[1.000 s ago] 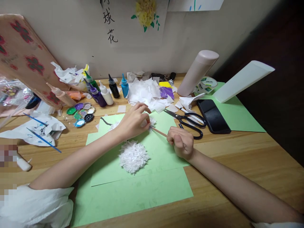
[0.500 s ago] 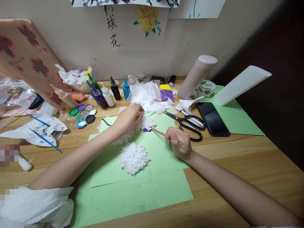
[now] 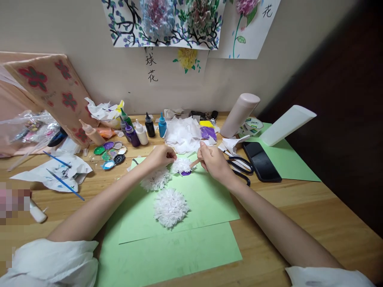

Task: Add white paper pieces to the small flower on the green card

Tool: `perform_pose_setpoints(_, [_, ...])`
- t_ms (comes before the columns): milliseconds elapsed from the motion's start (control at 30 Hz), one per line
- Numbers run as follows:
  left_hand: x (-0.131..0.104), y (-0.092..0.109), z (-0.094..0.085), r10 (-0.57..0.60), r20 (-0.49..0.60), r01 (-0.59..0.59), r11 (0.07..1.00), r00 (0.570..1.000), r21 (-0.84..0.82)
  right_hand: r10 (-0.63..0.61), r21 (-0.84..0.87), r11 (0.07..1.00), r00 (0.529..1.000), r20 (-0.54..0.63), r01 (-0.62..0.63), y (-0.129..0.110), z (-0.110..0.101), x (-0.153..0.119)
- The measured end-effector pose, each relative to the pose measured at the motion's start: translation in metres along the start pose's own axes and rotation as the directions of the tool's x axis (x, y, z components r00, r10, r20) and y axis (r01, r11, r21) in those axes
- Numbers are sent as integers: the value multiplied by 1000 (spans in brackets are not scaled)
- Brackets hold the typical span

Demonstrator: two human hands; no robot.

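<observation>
My right hand (image 3: 214, 161) is closed around a flat wooden stick (image 3: 195, 163). Its tip meets the right edge of a fluffy white tissue-paper flower (image 3: 181, 164), beside a purple patch (image 3: 186, 173) under the flower's near edge. At that flower's far left edge, the fingertips of my left hand (image 3: 163, 154) are pinched together. A second white tissue-paper flower (image 3: 155, 180) sits partly below my left wrist, and a third one (image 3: 171, 208) lies nearer to me. All three rest on a light green sheet (image 3: 206, 203).
White tissue squares (image 3: 183, 133) are heaped behind the flowers. Paint bottles (image 3: 133, 136) and a paint palette (image 3: 111, 153) stand left. Scissors (image 3: 241, 164), a phone (image 3: 261, 161) and two tubes, one pinkish (image 3: 239, 115), one white (image 3: 287, 125), are right. Brushes (image 3: 64, 183) lie on stained tissue.
My right hand has moved up and left, closer to the flower, with the stick in it. My left hand stays at the flower's edge. The camera view has tilted upward.
</observation>
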State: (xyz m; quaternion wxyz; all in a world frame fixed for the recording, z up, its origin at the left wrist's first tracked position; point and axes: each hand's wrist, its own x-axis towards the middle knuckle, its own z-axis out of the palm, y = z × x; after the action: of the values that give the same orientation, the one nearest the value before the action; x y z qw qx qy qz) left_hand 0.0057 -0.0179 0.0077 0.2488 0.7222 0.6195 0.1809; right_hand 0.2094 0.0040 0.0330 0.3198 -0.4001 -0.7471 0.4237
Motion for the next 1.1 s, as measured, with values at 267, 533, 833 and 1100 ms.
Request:
perform_pose_setpoints(267, [-1,-1,1,-26,85,24,999,996,22,-79,-7,997,963,258,83,8,-17,-7])
perform_pose_setpoints(533, [-1,-4,2,-44,136,40,999,990,30,-102,-145,975,921,375,167,1,-27,-13])
perform_pose_setpoints(833, [-1,-5,2,-44,151,39,999,988,35,-129,-75,984,937,324,161,-6,-37,-13])
perform_pose_setpoints(1100, [0,-6,3,-59,158,53,998,986,44,-201,-126,952,880,430,279,-10,-41,-18])
